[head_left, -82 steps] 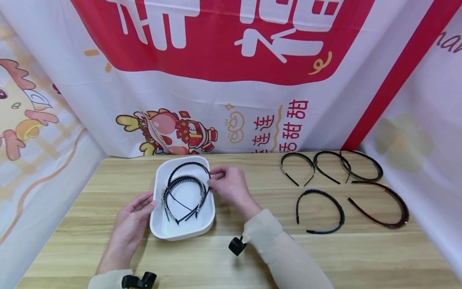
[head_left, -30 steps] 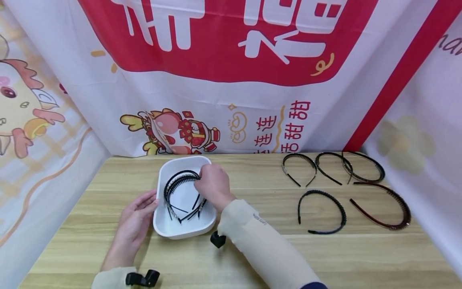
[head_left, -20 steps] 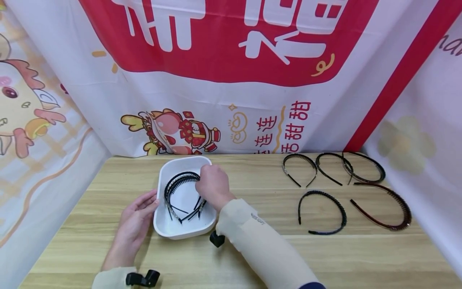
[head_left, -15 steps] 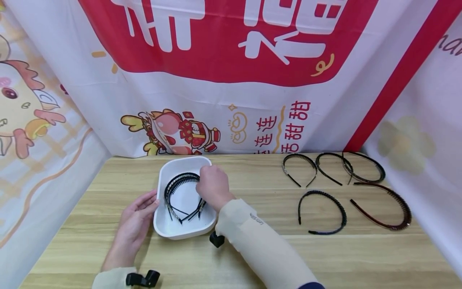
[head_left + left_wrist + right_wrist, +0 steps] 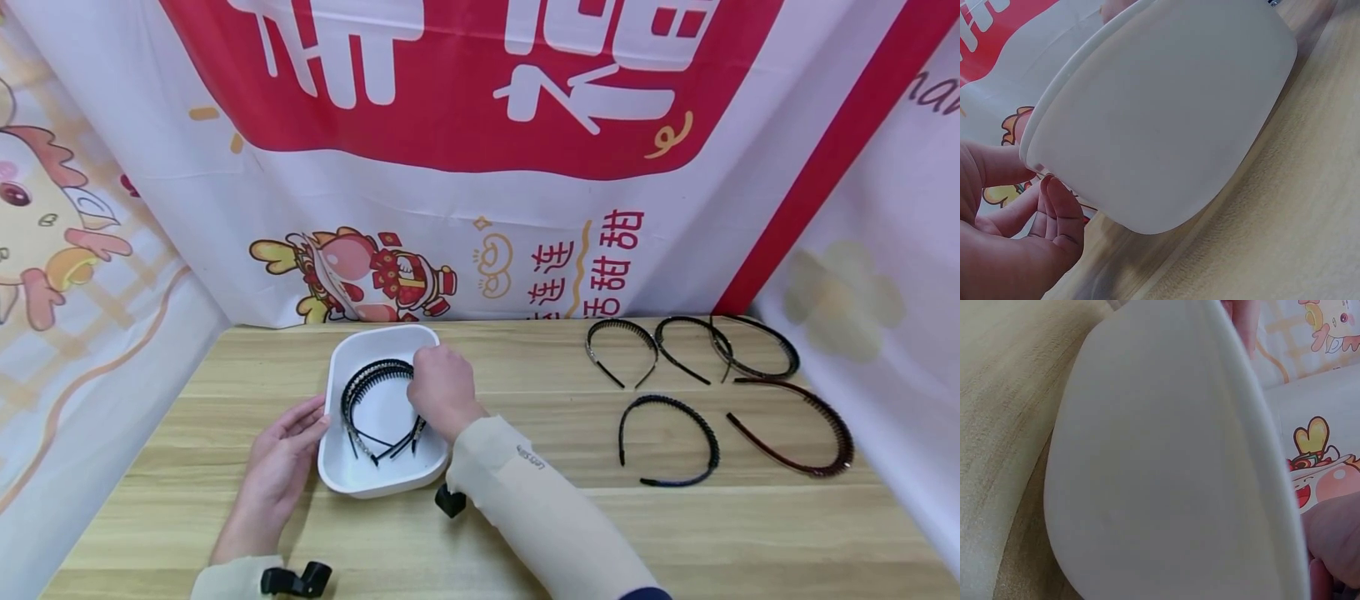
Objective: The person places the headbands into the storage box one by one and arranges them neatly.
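Note:
In the head view, a white container (image 5: 360, 480) stands on the table's left half, with several dark toothed headbands (image 5: 349, 402) overlapping inside. My left hand (image 5: 279, 462) grips its left rim; the left wrist view shows thumb and fingers of that hand (image 5: 1025, 228) on the edge of the container (image 5: 1160, 125). My right hand (image 5: 444, 387), fingers curled, is over the container's right side, holding the headbands' right part. Its fingertips are hidden in the head view. The right wrist view has this hand (image 5: 1338, 540) partly behind the container wall (image 5: 1147, 456).
Separate from the container, several headbands lie on the right of the wooden table (image 5: 555, 450): a dark one (image 5: 712, 442) nearer the front, a reddish-brown one (image 5: 836, 425) at the far right, others (image 5: 622, 322) along the back. Printed cloth (image 5: 480, 158) hangs behind.
My right hand has moved left from the container's right rim to over its inside. The upper headband has come down closer around the others. My left hand has kept its grip.

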The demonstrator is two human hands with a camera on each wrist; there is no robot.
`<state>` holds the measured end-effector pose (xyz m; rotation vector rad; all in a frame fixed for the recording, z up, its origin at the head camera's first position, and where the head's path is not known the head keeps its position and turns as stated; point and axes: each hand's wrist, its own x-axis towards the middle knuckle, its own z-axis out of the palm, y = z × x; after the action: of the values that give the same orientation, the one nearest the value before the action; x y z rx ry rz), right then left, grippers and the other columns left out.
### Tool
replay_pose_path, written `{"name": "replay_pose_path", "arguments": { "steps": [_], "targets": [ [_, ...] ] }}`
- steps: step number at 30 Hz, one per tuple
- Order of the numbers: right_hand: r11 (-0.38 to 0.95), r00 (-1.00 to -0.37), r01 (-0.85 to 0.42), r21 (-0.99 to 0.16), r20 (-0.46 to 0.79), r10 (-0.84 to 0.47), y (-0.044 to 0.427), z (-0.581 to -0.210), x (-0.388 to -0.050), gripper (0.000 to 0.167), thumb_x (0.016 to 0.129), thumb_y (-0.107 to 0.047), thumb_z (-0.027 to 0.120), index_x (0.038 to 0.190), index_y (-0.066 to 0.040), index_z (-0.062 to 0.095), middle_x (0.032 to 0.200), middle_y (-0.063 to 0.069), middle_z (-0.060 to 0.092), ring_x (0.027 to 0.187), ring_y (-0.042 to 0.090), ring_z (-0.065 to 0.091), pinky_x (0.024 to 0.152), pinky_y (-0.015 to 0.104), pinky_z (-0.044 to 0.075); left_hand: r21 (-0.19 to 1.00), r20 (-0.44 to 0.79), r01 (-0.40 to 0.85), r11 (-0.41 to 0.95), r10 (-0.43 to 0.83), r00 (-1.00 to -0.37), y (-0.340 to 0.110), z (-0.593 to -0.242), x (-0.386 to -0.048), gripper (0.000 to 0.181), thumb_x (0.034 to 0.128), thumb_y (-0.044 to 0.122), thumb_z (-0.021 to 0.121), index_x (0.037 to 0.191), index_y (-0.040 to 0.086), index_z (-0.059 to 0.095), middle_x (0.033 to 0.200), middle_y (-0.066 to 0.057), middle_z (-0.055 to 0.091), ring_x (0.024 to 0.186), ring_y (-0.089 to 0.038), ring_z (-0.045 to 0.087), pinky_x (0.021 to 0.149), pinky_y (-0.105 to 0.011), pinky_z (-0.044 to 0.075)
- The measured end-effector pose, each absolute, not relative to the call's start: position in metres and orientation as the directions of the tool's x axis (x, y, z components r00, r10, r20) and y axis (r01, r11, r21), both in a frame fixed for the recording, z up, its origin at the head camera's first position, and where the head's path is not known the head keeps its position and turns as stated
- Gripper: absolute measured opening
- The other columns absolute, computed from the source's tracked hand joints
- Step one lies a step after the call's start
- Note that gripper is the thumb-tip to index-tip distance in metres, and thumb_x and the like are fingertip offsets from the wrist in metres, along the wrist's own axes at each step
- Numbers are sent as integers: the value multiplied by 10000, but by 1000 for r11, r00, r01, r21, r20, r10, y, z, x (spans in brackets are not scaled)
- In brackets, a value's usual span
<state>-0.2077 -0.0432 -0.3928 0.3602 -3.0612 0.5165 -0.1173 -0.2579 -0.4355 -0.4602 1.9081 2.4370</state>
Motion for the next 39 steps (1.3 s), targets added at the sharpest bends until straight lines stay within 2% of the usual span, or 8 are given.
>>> {"name": "replay_pose_path", "arguments": {
  "steps": [11,15,18,26,30,36,39],
  "targets": [
    [922,-976,-214,-321,35,-215,-43,-394,-208,74,942,-136,784,1011,-115,803,864,0,742,727,127,650,656,272,601,948,-228,-180,-262,-166,-959,-257,-436,-118,342,1023,-22,662,1164,273,759,1070,128,731,1068,-34,676,984,-161,563],
    [905,-980,-194,-378,42,-193,-41,-394,-207,67,950,-120,770,1010,-103,795,864,15,743,732,130,652,662,266,602,946,-236,-189,-263,-161,-958,-257,-437,-119,339,1030,-15,655,1168,276,760,1073,125,723,1069,-32,668,984,-159,561],
    [866,-982,-186,-464,53,-182,-37,-394,-204,52,968,-121,754,1005,-98,782,871,18,744,738,124,644,653,242,579,944,-237,-189,-271,-159,-958,-257,-438,-120,348,1034,-24,642,1149,281,764,1068,124,721,1064,-30,665,978,-156,561],
    [636,-986,-160,-755,87,-145,-15,-391,-190,57,968,-181,796,988,-129,787,911,3,764,796,91,656,658,179,572,944,-225,-176,-279,-155,-962,-259,-438,-120,360,1025,-32,655,1132,290,776,1061,127,739,1058,-28,678,978,-152,563],
    [498,-989,-131,-857,79,-124,5,-390,-181,53,956,-173,809,973,-123,799,861,-5,761,741,82,673,635,198,595,943,-227,-180,-281,-144,-963,-260,-438,-121,358,1025,-28,659,1130,294,774,1058,132,743,1049,-20,680,965,-149,564],
    [325,-997,-53,-944,30,-73,43,-395,-164,37,951,-129,798,983,-109,798,823,22,754,709,288,760,584,284,632,940,-205,-155,-304,-142,-968,-261,-440,-120,375,1017,-60,648,1122,274,782,1045,116,751,1025,-29,683,943,-154,570],
    [318,-999,-32,-948,25,-27,68,-398,-153,61,945,-133,804,1005,-122,800,850,19,763,680,225,743,605,292,642,938,-198,-148,-315,-135,-971,-261,-442,-121,380,1020,-67,640,1119,268,787,1044,108,759,1016,-33,690,930,-154,573]
  ]
}}
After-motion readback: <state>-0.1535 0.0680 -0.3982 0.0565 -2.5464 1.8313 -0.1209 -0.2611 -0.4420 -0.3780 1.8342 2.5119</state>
